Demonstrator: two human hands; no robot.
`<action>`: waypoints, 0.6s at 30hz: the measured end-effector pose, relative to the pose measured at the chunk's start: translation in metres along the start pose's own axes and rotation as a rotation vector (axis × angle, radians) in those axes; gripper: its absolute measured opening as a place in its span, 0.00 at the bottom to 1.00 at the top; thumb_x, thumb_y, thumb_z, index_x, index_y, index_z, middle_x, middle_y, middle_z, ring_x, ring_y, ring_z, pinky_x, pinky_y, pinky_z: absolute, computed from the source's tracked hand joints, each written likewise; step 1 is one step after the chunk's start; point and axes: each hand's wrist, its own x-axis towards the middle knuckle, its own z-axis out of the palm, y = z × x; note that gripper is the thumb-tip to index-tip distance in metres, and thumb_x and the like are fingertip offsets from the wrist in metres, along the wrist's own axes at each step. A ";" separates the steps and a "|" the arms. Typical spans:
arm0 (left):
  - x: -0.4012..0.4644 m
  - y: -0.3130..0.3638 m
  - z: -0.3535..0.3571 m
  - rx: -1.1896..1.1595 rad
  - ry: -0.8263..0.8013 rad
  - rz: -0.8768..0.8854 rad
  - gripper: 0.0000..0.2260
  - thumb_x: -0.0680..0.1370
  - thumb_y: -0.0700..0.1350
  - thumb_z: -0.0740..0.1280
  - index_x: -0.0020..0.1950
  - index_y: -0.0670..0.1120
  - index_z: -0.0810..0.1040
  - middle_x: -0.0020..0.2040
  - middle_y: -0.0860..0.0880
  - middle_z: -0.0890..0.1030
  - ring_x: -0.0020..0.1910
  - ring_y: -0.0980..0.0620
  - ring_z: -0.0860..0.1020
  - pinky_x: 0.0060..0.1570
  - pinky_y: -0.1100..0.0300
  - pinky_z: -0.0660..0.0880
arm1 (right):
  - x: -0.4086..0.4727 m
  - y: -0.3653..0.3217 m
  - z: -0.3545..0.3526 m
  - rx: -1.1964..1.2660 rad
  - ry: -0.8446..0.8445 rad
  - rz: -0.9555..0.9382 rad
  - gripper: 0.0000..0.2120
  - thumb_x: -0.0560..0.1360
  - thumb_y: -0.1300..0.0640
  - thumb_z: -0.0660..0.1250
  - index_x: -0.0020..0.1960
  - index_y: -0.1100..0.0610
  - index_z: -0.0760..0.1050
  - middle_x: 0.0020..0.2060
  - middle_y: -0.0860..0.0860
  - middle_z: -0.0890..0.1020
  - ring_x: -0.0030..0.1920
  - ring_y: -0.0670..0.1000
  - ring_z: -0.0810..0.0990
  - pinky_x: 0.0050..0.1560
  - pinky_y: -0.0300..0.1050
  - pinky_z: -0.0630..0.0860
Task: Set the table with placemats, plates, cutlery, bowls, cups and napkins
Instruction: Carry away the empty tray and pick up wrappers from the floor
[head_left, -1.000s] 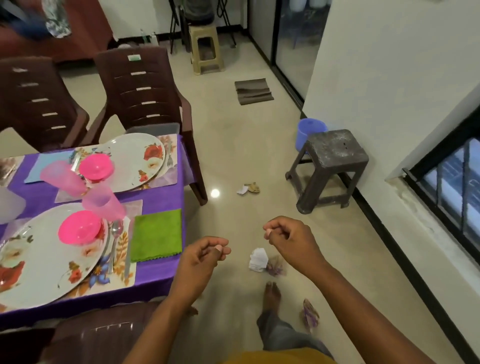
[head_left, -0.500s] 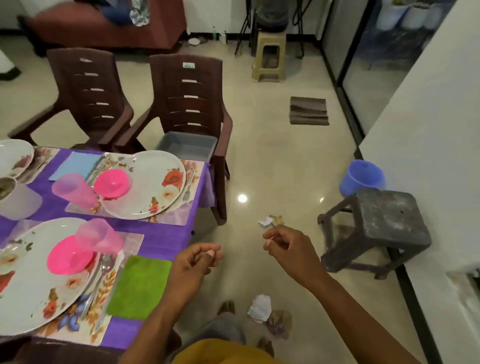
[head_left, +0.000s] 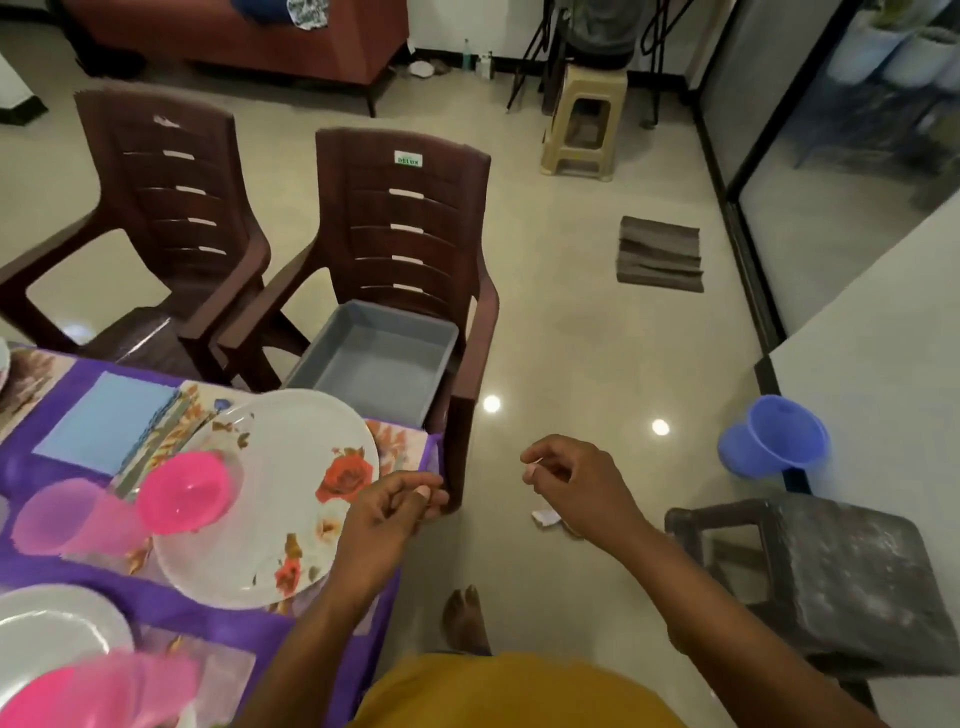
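Head view: left hand (head_left: 387, 512) over desk's right edge, fingers curled, holding nothing visible. Right hand (head_left: 574, 480) off the desk above floor, fingers curled, empty too. Floral plate (head_left: 280, 499) on placemat (head_left: 400, 436) near desk's far right corner, pink bowl (head_left: 182, 491) on its left rim, pink cup (head_left: 67, 517) beside. Blue napkin (head_left: 106, 421) further left. Grey tray (head_left: 376, 358) on chair (head_left: 410, 228).

Bowl (head_left: 183, 491) on plate (head_left: 270, 499), cup (head_left: 70, 517) left, tray (head_left: 376, 358) on chair (head_left: 400, 249) behind

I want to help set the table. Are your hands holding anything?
Nothing that shows: both the left hand and right hand have curled fingers with no visible thing in them.
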 end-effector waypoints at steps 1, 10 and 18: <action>0.021 0.006 -0.004 0.010 0.002 -0.004 0.09 0.85 0.39 0.64 0.58 0.45 0.84 0.49 0.50 0.88 0.51 0.51 0.87 0.49 0.62 0.83 | 0.022 -0.006 -0.002 -0.008 0.001 -0.003 0.06 0.78 0.53 0.71 0.53 0.45 0.83 0.44 0.43 0.86 0.44 0.41 0.84 0.49 0.40 0.81; 0.133 0.045 -0.037 0.012 0.221 -0.074 0.08 0.84 0.44 0.67 0.54 0.54 0.85 0.48 0.56 0.88 0.51 0.55 0.86 0.57 0.52 0.82 | 0.178 -0.059 0.008 -0.129 -0.070 -0.113 0.05 0.78 0.54 0.71 0.52 0.48 0.84 0.44 0.41 0.85 0.46 0.42 0.83 0.50 0.44 0.82; 0.245 0.041 -0.045 -0.113 0.579 -0.251 0.08 0.84 0.48 0.67 0.59 0.54 0.84 0.55 0.55 0.86 0.57 0.53 0.83 0.63 0.46 0.80 | 0.363 -0.094 0.050 -0.195 -0.343 -0.186 0.07 0.79 0.56 0.71 0.56 0.51 0.82 0.44 0.43 0.83 0.45 0.41 0.81 0.48 0.42 0.77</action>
